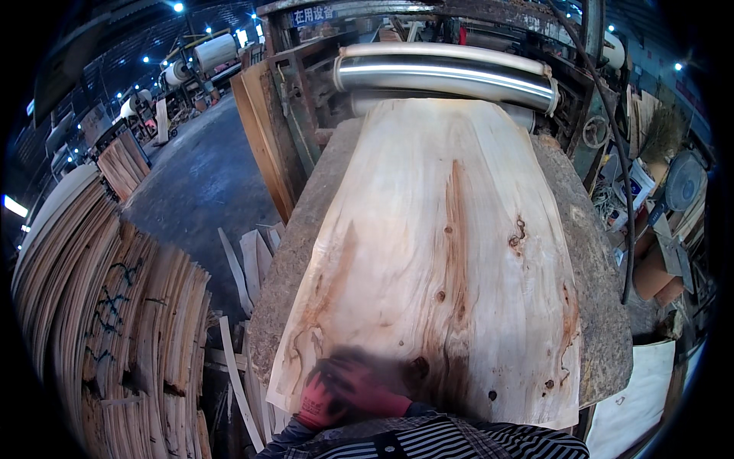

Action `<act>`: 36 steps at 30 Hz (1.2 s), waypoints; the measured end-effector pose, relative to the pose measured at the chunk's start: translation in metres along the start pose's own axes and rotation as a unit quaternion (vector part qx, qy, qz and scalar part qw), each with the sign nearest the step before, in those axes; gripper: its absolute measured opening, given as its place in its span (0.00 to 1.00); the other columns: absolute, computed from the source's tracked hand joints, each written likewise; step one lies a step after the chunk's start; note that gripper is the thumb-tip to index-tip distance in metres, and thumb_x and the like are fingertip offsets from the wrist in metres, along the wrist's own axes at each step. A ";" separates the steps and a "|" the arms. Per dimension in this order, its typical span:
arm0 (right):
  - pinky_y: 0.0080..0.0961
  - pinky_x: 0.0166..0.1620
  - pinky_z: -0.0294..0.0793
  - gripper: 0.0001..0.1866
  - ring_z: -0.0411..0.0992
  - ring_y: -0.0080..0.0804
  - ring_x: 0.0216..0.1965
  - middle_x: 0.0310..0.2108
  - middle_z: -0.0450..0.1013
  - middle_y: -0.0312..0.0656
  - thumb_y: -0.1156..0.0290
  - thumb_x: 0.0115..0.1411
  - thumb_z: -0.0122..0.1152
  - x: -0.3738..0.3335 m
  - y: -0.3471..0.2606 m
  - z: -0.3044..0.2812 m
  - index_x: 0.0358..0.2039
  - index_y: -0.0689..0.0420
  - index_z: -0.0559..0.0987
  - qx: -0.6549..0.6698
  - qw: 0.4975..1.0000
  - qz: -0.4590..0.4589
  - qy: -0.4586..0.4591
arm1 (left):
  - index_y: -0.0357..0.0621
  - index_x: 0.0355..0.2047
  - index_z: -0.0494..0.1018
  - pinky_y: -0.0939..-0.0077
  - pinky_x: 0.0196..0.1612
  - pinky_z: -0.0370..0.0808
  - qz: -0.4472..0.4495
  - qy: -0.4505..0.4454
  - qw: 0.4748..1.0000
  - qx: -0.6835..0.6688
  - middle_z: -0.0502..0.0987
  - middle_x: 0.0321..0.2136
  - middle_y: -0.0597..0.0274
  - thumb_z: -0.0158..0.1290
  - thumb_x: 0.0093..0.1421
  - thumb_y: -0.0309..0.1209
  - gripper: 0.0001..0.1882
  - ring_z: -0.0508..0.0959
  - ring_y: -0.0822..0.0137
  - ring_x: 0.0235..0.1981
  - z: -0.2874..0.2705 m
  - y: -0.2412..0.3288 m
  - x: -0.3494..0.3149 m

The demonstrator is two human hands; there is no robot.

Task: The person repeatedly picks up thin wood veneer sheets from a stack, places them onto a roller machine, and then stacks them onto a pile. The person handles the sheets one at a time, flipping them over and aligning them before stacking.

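One gloved hand (345, 392), fingers (336, 372) spread — veneer sheet (440, 252)

Dim workshop hall, lit by small ceiling lamps (177, 7) at upper left, cold white points. Bright streak of glare along steel roller (447, 73). Pale veneer sheet (436, 252) brightest area, evenly lit, grain sharp. Gloved hand (348, 394) at lower edge smeared by motion blur. Strong fisheye bending: stacked veneer (107, 306) curves at left, corners fall to black vignette. Right side murky, detail lost.
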State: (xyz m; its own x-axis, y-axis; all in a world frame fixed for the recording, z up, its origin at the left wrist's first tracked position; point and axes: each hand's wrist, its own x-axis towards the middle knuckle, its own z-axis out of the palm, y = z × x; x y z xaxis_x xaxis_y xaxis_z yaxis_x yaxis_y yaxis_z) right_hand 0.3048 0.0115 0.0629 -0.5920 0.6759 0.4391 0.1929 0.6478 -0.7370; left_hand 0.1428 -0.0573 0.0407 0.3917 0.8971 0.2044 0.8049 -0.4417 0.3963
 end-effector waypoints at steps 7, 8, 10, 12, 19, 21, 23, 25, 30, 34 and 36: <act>0.35 0.51 0.64 0.18 0.65 0.45 0.49 0.48 0.66 0.49 0.67 0.56 0.51 0.000 -0.001 -0.001 0.47 0.59 0.70 -0.009 1.000 0.002 0.000 | 0.43 0.47 0.66 0.48 0.55 0.55 -0.009 0.002 1.000 0.003 0.63 0.49 0.47 0.57 0.42 0.46 0.33 0.60 0.45 0.52 -0.001 0.002 0.001; 0.35 0.51 0.64 0.18 0.65 0.45 0.49 0.48 0.66 0.49 0.67 0.56 0.52 -0.001 0.001 0.001 0.47 0.59 0.70 -0.011 1.000 0.006 0.002 | 0.43 0.47 0.66 0.47 0.55 0.55 -0.008 0.003 1.000 0.005 0.63 0.49 0.47 0.57 0.42 0.46 0.33 0.60 0.45 0.52 -0.001 0.002 0.001; 0.35 0.51 0.64 0.18 0.65 0.45 0.49 0.48 0.66 0.49 0.67 0.56 0.52 -0.002 0.002 0.003 0.46 0.59 0.71 -0.013 1.000 0.011 0.003 | 0.44 0.47 0.67 0.47 0.55 0.54 -0.004 0.004 1.000 0.008 0.63 0.49 0.47 0.57 0.42 0.46 0.32 0.60 0.45 0.53 0.001 0.000 -0.001; 0.35 0.51 0.64 0.18 0.65 0.45 0.49 0.49 0.66 0.49 0.67 0.56 0.52 -0.002 0.003 0.004 0.46 0.59 0.71 -0.013 1.000 0.012 0.003 | 0.44 0.46 0.68 0.46 0.55 0.54 -0.010 0.002 1.000 0.006 0.64 0.49 0.48 0.57 0.42 0.47 0.32 0.60 0.45 0.53 0.002 0.000 -0.002; 0.36 0.53 0.62 0.18 0.64 0.45 0.51 0.50 0.65 0.49 0.66 0.55 0.52 0.000 -0.003 -0.001 0.46 0.59 0.70 0.013 1.000 0.020 -0.003 | 0.45 0.44 0.69 0.46 0.55 0.54 -0.018 0.013 1.000 -0.021 0.64 0.48 0.48 0.57 0.42 0.47 0.30 0.60 0.44 0.52 0.001 0.000 -0.003; 0.36 0.53 0.62 0.19 0.63 0.45 0.51 0.50 0.65 0.49 0.66 0.55 0.52 -0.001 -0.001 0.001 0.47 0.59 0.70 0.015 1.000 0.022 -0.002 | 0.45 0.43 0.69 0.46 0.55 0.54 -0.015 0.009 1.000 -0.009 0.64 0.48 0.48 0.57 0.41 0.47 0.30 0.60 0.44 0.53 0.000 0.002 -0.003; 0.36 0.53 0.62 0.19 0.63 0.45 0.51 0.50 0.65 0.49 0.67 0.55 0.52 -0.001 -0.001 0.001 0.47 0.59 0.70 0.016 1.000 0.024 -0.004 | 0.45 0.43 0.69 0.46 0.55 0.54 -0.013 0.008 1.000 -0.006 0.64 0.48 0.48 0.57 0.41 0.47 0.30 0.60 0.44 0.53 -0.001 0.002 -0.003; 0.36 0.53 0.61 0.19 0.63 0.45 0.52 0.51 0.64 0.49 0.66 0.55 0.52 -0.001 -0.001 0.001 0.47 0.59 0.70 0.018 0.999 0.027 -0.006 | 0.45 0.44 0.69 0.47 0.55 0.53 -0.010 0.009 1.000 -0.010 0.64 0.48 0.48 0.57 0.41 0.47 0.30 0.60 0.45 0.53 -0.002 0.003 -0.002; 0.37 0.54 0.61 0.20 0.62 0.46 0.53 0.51 0.64 0.49 0.65 0.56 0.52 0.000 -0.004 -0.002 0.47 0.59 0.70 0.017 1.000 0.022 -0.006 | 0.44 0.46 0.67 0.48 0.56 0.53 -0.008 0.001 1.000 -0.011 0.63 0.49 0.47 0.57 0.42 0.46 0.32 0.59 0.46 0.53 -0.005 0.005 0.000; 0.37 0.53 0.61 0.20 0.62 0.46 0.52 0.50 0.65 0.50 0.64 0.56 0.51 0.001 -0.004 -0.003 0.48 0.58 0.69 0.013 1.000 0.021 -0.010 | 0.43 0.48 0.66 0.48 0.57 0.52 -0.010 -0.007 1.000 -0.005 0.63 0.50 0.47 0.56 0.42 0.47 0.34 0.59 0.47 0.54 -0.006 0.005 0.000; 0.37 0.53 0.61 0.20 0.63 0.46 0.51 0.49 0.65 0.50 0.64 0.56 0.51 0.000 -0.003 -0.002 0.48 0.58 0.69 0.004 1.000 0.014 -0.005 | 0.43 0.48 0.65 0.48 0.57 0.52 -0.010 -0.012 1.000 -0.004 0.62 0.50 0.47 0.56 0.42 0.47 0.34 0.59 0.47 0.54 -0.007 0.005 0.000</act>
State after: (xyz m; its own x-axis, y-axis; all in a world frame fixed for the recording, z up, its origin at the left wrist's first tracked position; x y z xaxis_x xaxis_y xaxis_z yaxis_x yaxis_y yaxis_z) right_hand 0.3058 0.0102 0.0660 -0.5942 0.6901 0.4133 0.2027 0.6257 -0.7533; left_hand 0.1436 -0.0593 0.0484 0.3861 0.9058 0.1744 0.8097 -0.4234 0.4064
